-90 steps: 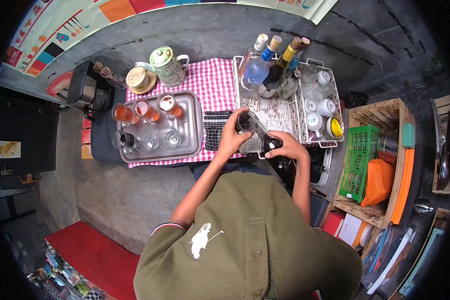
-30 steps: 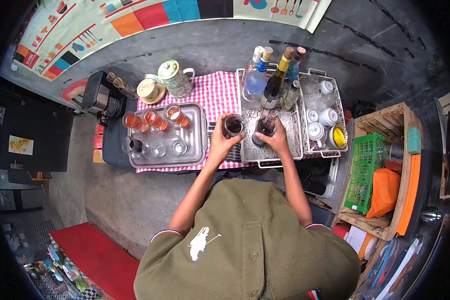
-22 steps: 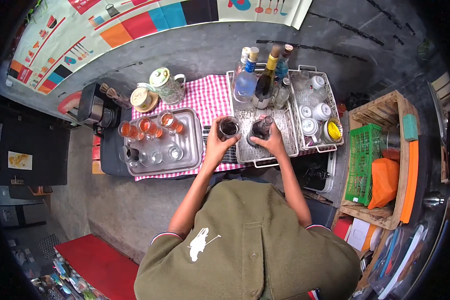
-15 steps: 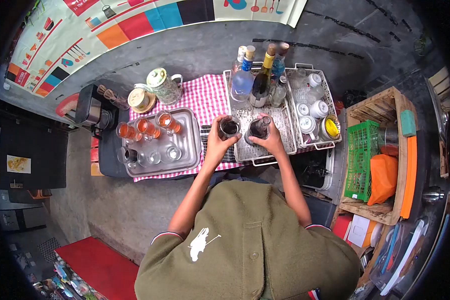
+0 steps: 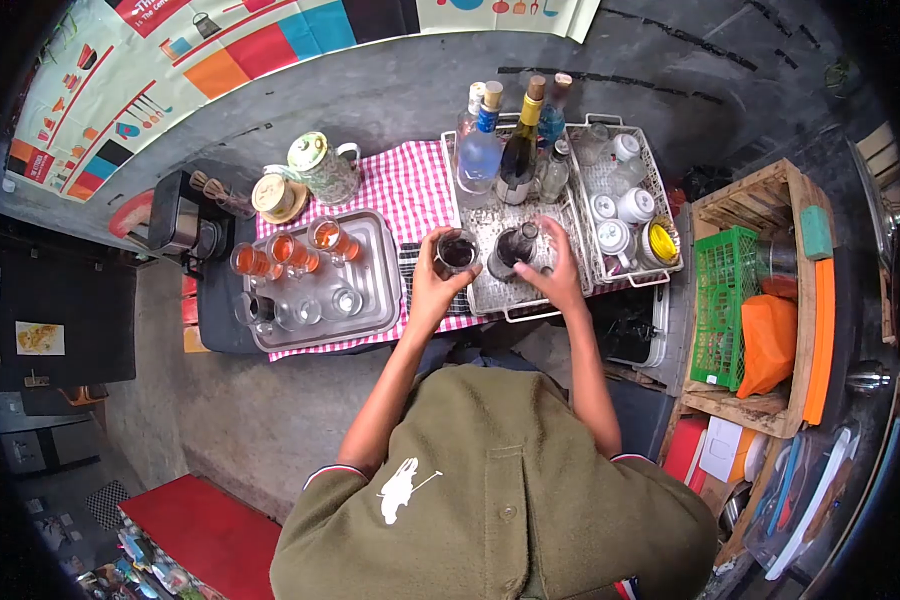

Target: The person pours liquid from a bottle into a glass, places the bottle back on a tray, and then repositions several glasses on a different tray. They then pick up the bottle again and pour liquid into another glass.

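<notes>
Head view: left hand around dark-filled glass

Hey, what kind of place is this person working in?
Probably a small makeshift drinks or bar station. Liquor bottles stand in a wire rack, filled glasses sit on a metal tray, and the left hand holds a glass of dark drink.

Red-and-white checked cloth, olive green shirt, green crate, silver tray, dark drink in the glass.
</notes>
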Action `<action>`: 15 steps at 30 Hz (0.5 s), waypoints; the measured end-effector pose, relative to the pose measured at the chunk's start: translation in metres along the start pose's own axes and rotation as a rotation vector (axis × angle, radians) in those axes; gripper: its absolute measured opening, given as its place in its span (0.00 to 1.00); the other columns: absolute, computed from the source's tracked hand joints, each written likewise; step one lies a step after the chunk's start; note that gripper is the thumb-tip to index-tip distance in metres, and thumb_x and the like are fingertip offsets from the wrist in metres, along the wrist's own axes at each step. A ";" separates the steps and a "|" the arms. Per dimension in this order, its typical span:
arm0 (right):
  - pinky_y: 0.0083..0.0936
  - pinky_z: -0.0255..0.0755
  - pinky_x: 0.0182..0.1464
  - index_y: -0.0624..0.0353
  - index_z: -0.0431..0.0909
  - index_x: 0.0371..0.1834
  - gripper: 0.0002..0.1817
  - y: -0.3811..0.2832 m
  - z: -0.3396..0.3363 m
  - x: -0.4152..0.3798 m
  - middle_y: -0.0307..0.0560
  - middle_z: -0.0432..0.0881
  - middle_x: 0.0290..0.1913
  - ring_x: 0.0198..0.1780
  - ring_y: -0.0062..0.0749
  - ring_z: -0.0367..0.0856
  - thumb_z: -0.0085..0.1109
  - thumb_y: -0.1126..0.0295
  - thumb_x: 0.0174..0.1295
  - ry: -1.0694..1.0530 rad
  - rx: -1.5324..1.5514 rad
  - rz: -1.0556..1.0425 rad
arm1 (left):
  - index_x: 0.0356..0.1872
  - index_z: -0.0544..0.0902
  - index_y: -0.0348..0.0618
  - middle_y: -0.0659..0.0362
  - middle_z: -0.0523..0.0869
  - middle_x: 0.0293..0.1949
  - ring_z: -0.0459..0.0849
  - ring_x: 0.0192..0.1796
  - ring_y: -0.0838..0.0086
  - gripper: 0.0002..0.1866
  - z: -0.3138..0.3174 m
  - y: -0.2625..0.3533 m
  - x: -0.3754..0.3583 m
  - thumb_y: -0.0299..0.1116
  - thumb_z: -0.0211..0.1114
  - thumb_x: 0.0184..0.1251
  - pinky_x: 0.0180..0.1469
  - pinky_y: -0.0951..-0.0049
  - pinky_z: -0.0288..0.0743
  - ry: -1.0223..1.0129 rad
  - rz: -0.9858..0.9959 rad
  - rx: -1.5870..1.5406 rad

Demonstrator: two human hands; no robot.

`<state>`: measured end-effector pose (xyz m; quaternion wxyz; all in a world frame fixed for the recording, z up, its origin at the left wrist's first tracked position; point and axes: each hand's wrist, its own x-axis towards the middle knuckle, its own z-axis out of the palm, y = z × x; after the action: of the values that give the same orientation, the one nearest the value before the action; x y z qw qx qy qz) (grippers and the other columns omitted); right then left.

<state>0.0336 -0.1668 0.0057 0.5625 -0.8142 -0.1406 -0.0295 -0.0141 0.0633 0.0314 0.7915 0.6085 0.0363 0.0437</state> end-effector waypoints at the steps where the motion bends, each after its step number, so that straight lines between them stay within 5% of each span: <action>1: 0.41 0.59 0.75 0.59 0.60 0.76 0.48 -0.005 -0.004 -0.005 0.55 0.69 0.72 0.74 0.46 0.67 0.76 0.57 0.54 0.043 -0.009 0.001 | 0.65 0.69 0.39 0.56 0.76 0.60 0.79 0.60 0.73 0.35 -0.001 0.000 0.000 0.18 0.75 0.56 0.62 0.72 0.76 0.002 0.010 0.012; 5: 0.35 0.73 0.59 0.63 0.77 0.56 0.23 -0.020 -0.011 -0.026 0.49 0.83 0.51 0.55 0.38 0.82 0.69 0.64 0.59 0.349 -0.038 -0.098 | 0.65 0.68 0.39 0.57 0.78 0.58 0.79 0.60 0.74 0.35 -0.002 0.008 -0.006 0.17 0.75 0.55 0.63 0.73 0.76 0.032 -0.001 0.020; 9: 0.28 0.77 0.46 0.64 0.80 0.47 0.13 -0.040 -0.009 -0.042 0.44 0.84 0.37 0.40 0.31 0.84 0.66 0.72 0.60 0.305 0.004 -0.087 | 0.64 0.68 0.39 0.57 0.78 0.56 0.79 0.60 0.74 0.35 -0.006 0.016 -0.013 0.17 0.74 0.55 0.64 0.72 0.75 0.046 -0.029 -0.022; 15: 0.28 0.79 0.45 0.63 0.79 0.52 0.18 -0.077 0.028 -0.043 0.47 0.84 0.40 0.40 0.31 0.85 0.70 0.73 0.59 -0.220 0.017 -0.062 | 0.66 0.68 0.40 0.56 0.77 0.59 0.78 0.62 0.73 0.37 -0.025 0.023 -0.029 0.16 0.73 0.55 0.64 0.72 0.76 0.089 0.002 -0.018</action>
<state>-0.0311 -0.1243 0.0565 0.5495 -0.8029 -0.2269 0.0439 -0.0463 0.0895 0.0474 0.7946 0.5987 0.0703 0.0720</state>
